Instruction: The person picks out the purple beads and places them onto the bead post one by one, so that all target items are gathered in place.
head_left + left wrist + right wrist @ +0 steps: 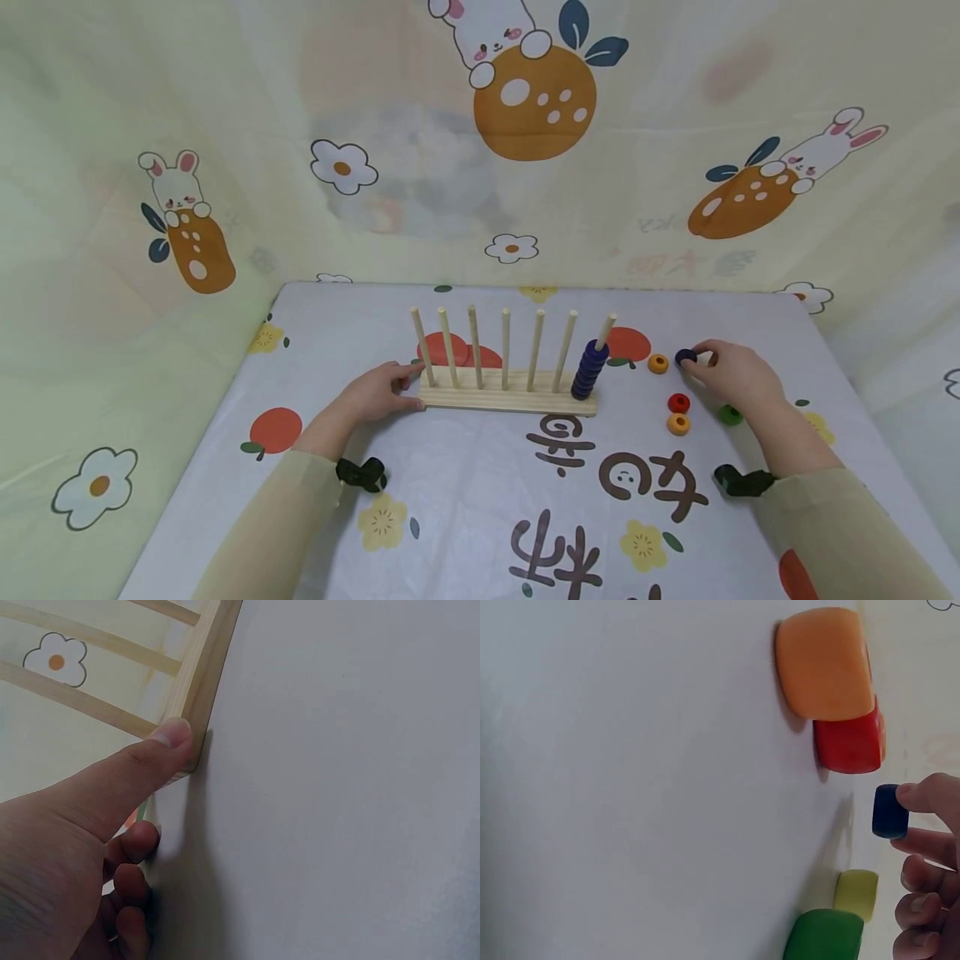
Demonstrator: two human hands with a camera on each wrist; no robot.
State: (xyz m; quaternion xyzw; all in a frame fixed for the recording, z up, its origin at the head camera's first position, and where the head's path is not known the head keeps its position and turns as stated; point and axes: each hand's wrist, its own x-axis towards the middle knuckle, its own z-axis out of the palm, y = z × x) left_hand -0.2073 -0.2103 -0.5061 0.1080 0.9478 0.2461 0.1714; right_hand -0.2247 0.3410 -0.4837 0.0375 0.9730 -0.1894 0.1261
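Observation:
A wooden rack (510,400) with seven upright pegs stands on the table. Several dark blue rings (590,371) are stacked on its rightmost peg. My left hand (408,385) holds the rack's left end; in the left wrist view the thumb (169,742) presses on the base corner (206,690) and the other fingers curl below. My right hand (693,360) pinches a dark blue ring (685,357) to the right of the rack. In the right wrist view that blue ring (890,811) sits between thumb and forefinger.
Loose rings lie near the right hand: an orange one (657,363), a red one (678,403), another orange (678,424) and a green one (730,414). A patterned cloth (480,500) covers the table. Printed fabric walls close in behind and on both sides.

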